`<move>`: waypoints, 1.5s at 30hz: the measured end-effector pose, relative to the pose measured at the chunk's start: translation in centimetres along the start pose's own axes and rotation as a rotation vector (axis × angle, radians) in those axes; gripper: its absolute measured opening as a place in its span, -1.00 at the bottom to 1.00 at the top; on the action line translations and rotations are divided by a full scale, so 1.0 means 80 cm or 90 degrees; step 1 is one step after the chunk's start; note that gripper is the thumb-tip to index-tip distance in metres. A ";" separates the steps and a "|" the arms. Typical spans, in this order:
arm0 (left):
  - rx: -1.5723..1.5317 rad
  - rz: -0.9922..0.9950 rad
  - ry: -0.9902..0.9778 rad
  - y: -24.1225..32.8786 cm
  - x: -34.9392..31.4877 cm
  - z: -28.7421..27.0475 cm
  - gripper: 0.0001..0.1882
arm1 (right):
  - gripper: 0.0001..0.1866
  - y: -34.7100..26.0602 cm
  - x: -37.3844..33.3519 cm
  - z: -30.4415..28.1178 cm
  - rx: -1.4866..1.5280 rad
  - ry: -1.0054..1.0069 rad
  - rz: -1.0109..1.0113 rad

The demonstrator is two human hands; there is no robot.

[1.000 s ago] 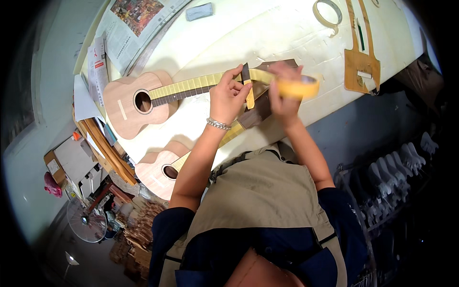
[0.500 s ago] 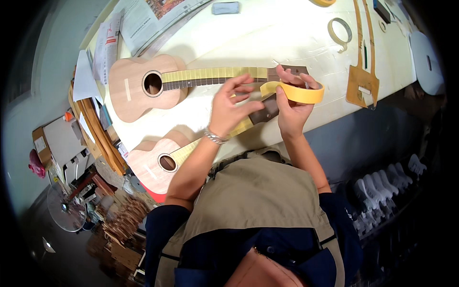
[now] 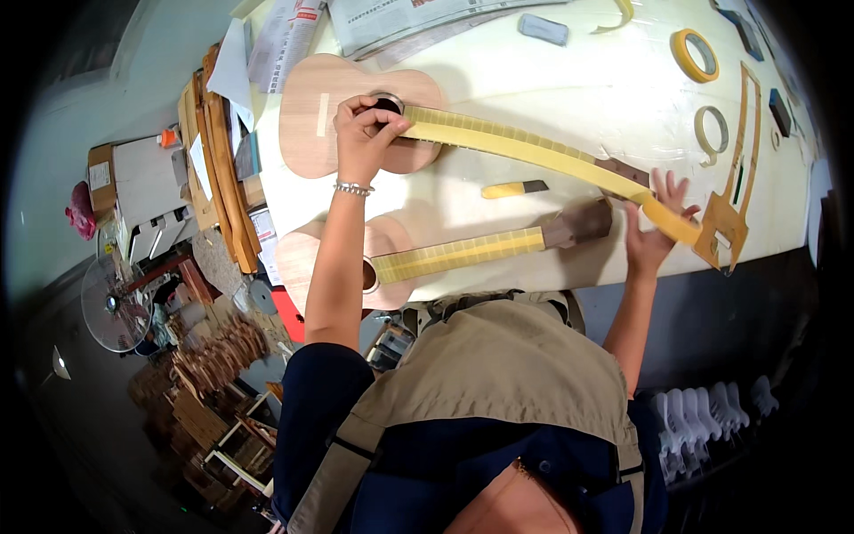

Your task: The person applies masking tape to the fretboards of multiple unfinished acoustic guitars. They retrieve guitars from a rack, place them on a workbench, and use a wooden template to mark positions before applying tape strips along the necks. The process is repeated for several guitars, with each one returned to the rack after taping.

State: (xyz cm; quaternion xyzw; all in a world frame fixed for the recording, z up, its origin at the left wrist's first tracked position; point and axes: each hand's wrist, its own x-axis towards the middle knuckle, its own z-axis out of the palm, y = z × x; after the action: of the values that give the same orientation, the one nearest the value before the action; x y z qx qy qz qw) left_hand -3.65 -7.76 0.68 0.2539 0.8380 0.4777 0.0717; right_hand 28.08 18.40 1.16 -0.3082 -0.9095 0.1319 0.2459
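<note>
On the table lies an unvarnished wooden ukulele (image 3: 307, 89) with yellow tape along part of its fretboard. My left hand (image 3: 363, 138) pinches the end of a yellow tape strip (image 3: 525, 156) beside the sound hole. That strip stretches, slightly bowed, over the neck to a tape roll (image 3: 672, 221) gripped by my right hand (image 3: 649, 245), some of its fingers spread. The headstock (image 3: 623, 173) is partly covered by the strip. Nearer to me, under my left forearm, rests a second ukulele (image 3: 298, 262), its fretboard (image 3: 463, 253) covered in yellow tape.
Between the necks lies a small yellow-and-dark tool (image 3: 514, 189). To the right are a yellow tape roll (image 3: 694, 55), a pale tape roll (image 3: 712, 133) and a long two-armed wooden piece (image 3: 734, 214). Newspapers (image 3: 382, 27) and a grey block (image 3: 543, 29) sit at the back.
My left hand has moved left to the upper ukulele's sound hole, pulling out a long tape strip. My right hand has moved right and nearer with the roll. The whole view has shifted.
</note>
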 end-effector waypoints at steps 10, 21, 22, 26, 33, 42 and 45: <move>0.200 0.031 -0.068 -0.006 0.011 -0.005 -0.84 | -0.05 0.006 0.000 0.019 0.337 -0.010 0.276; 0.374 0.216 0.042 -0.019 -0.012 -0.006 -0.35 | -0.02 0.012 -0.005 0.030 0.384 0.033 0.292; 0.410 0.240 -0.010 -0.015 -0.020 -0.005 -0.34 | -0.01 0.011 -0.003 0.032 0.357 0.042 0.300; 0.502 0.243 -0.152 0.005 -0.057 0.011 -0.18 | 0.02 0.007 0.003 0.034 0.245 0.054 0.342; 0.577 0.215 -0.187 0.019 -0.065 0.031 -0.04 | 0.03 -0.001 0.002 0.036 0.241 0.070 0.373; 0.174 0.629 -0.484 0.144 -0.085 0.207 -0.41 | -0.22 0.011 -0.014 0.073 0.252 0.054 0.317; 0.169 0.543 -0.535 0.112 -0.089 0.175 -0.70 | -0.28 0.016 -0.015 0.075 0.276 0.076 0.298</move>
State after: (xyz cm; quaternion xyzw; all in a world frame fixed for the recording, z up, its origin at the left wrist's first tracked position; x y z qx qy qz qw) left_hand 10.76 3.13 -0.20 0.7406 0.6146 0.2147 0.1662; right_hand 26.40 18.11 -4.86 -0.4566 -0.7486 0.3573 0.3217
